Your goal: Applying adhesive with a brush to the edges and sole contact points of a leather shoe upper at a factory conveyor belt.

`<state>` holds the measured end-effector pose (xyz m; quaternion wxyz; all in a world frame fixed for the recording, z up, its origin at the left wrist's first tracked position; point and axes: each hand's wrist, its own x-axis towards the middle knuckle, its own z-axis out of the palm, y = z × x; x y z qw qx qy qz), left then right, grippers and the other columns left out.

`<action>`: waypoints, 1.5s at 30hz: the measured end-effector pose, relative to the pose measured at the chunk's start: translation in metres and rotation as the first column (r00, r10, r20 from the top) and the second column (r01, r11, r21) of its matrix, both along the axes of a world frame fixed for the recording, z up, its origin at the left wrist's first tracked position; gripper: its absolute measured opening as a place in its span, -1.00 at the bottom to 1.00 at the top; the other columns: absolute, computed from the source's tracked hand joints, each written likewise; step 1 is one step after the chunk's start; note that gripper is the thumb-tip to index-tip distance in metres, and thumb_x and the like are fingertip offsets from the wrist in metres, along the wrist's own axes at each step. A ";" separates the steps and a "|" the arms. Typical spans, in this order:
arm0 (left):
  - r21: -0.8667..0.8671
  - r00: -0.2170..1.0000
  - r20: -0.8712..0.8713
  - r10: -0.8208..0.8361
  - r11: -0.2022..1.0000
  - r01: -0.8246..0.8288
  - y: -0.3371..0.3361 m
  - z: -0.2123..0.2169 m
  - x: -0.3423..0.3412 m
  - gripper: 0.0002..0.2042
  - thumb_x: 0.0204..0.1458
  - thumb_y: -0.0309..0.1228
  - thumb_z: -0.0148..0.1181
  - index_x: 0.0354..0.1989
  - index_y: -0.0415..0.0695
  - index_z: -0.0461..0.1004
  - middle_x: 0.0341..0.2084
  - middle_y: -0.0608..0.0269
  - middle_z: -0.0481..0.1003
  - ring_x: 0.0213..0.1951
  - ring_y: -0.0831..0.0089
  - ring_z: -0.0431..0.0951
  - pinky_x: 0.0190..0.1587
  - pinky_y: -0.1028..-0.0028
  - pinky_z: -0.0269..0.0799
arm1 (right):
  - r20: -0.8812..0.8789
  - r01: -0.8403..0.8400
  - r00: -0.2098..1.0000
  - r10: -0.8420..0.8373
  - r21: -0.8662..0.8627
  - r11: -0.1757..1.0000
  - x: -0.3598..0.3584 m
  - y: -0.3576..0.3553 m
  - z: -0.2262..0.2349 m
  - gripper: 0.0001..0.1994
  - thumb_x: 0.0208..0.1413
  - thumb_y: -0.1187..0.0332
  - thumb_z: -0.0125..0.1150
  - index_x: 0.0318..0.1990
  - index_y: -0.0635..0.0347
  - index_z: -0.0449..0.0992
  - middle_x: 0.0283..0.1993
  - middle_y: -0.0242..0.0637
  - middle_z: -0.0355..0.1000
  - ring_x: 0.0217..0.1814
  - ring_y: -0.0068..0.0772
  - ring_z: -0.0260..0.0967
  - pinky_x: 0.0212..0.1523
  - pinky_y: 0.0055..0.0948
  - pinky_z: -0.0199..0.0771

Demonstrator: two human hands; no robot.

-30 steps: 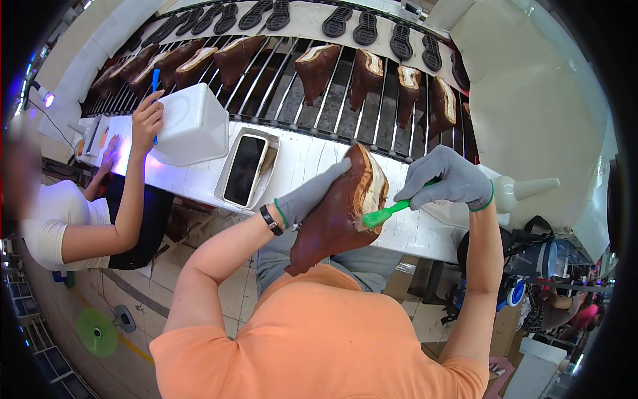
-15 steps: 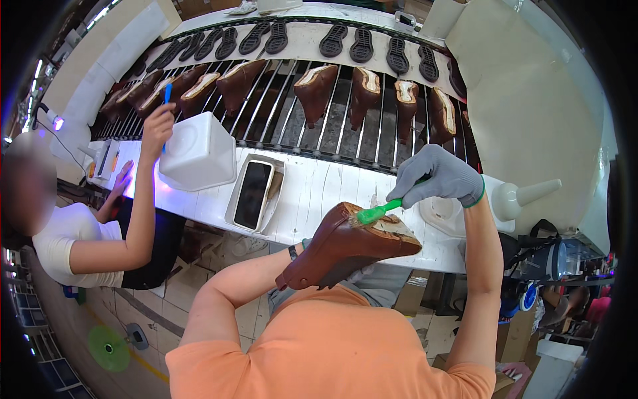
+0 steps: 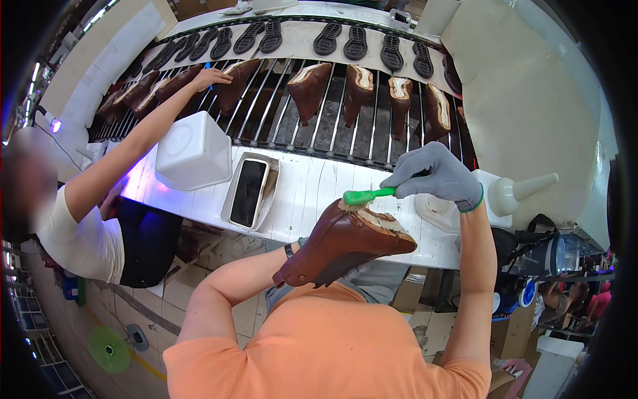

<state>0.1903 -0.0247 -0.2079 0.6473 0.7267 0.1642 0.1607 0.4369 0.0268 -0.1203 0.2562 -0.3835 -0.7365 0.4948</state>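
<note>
Head view, looking down: brown boot [image 3: 335, 247] between the two hands, held up across the near edge of the white bench [image 3: 312, 193], pale underside turned upward. Left hand [image 3: 303, 241] at the boot's far-left side, almost wholly hidden behind it, only a sliver at the wrist on show; cannot tell the grip. Right hand [image 3: 433, 176], gloved in grey knit, just above and right of the boot, fingers pinching the handle of a green brush [image 3: 364, 196], tan bristles against the underside's left end. Smooth, glossy upper, darker patch low on the side; underside rough, frayed, cream and tan. Toward the bench's near edge, left of the boot, flat black-glass phone [image 3: 248, 193] inside a shallow white tray [image 3: 260, 219]. Past the far edge, shiny metal rollers [image 3: 266, 110] bearing similar boots [image 3: 310, 93].
</note>
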 end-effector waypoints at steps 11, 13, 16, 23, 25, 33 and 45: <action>-0.319 0.995 0.059 -0.078 0.943 0.092 -0.003 -0.008 -0.006 -0.48 0.27 -0.03 -0.03 0.23 -0.19 0.29 0.10 0.17 0.43 0.05 0.41 0.48 0.11 0.39 0.41 | -0.059 -0.275 0.961 0.269 -0.207 0.939 0.014 0.010 -0.005 -0.74 -0.16 0.58 0.45 -0.22 0.29 0.68 -0.37 -0.24 0.59 -0.35 -0.55 0.49 -0.33 -0.57 0.44; -0.439 0.993 0.082 -0.090 0.891 0.117 0.000 -0.007 -0.005 -0.47 0.28 -0.03 -0.04 0.23 -0.19 0.28 0.11 0.17 0.42 0.05 0.42 0.48 0.11 0.38 0.41 | -0.039 -0.288 0.958 0.285 -0.181 0.940 0.026 0.012 -0.003 -0.78 -0.13 0.56 0.43 -0.24 0.30 0.68 -0.40 -0.25 0.58 -0.37 -0.57 0.48 -0.37 -0.59 0.42; -0.723 0.987 0.160 -0.021 0.679 0.131 0.018 -0.003 0.001 -0.47 0.29 -0.03 -0.06 0.24 -0.21 0.27 0.12 0.17 0.41 0.06 0.42 0.47 0.11 0.38 0.41 | -0.063 -0.074 0.996 0.069 -0.075 0.994 0.054 0.010 0.000 -0.86 0.00 0.50 0.35 -0.26 0.31 0.67 -0.47 -0.30 0.53 -0.45 -0.65 0.40 -0.48 -0.66 0.31; -0.348 0.365 0.506 0.781 0.572 -0.743 0.085 -0.015 0.009 -0.49 0.30 -0.07 -0.03 0.21 -0.25 0.27 0.02 0.24 0.42 0.02 0.47 0.42 0.16 0.43 0.31 | -0.579 0.742 0.488 -0.654 -0.120 0.660 0.077 -0.008 -0.024 -0.75 0.25 0.38 0.12 -0.04 0.36 0.53 -0.48 -0.42 0.43 -0.63 -0.81 0.08 -0.67 -0.74 -0.03; -0.130 0.282 0.634 0.720 0.459 -0.879 0.087 -0.016 0.004 -0.47 0.18 -0.17 0.17 0.21 -0.26 0.27 0.02 0.20 0.41 0.07 0.43 0.39 0.15 0.43 0.31 | -0.662 0.805 0.353 -0.662 -0.146 0.575 0.066 -0.009 -0.021 -0.75 0.25 0.40 0.12 -0.01 0.36 0.53 -0.43 -0.42 0.47 -0.64 -0.84 0.04 -0.68 -0.75 -0.05; 0.349 0.312 0.935 0.168 -0.291 -0.891 0.110 0.006 -0.004 -0.49 0.12 -0.24 0.22 0.19 0.04 0.15 0.09 0.07 0.28 0.14 0.19 0.41 0.39 -0.26 -0.21 | -0.454 0.711 0.662 -0.595 0.132 0.691 -0.010 -0.005 0.012 -0.76 0.07 0.53 0.28 -0.08 0.30 0.63 -0.31 -0.38 0.57 -0.37 -0.75 0.34 -0.30 -0.68 0.33; 0.544 0.509 0.834 0.213 -0.157 -0.824 0.119 -0.032 -0.026 -0.60 0.11 -0.34 0.16 0.13 0.15 0.24 0.08 0.16 0.38 0.10 0.10 0.50 0.40 -0.27 -0.40 | -0.232 0.358 0.921 -0.313 0.186 0.915 -0.011 -0.012 0.006 -0.80 0.02 0.51 0.34 -0.16 0.25 0.66 -0.39 -0.40 0.55 -0.38 -0.75 0.34 -0.37 -0.66 0.31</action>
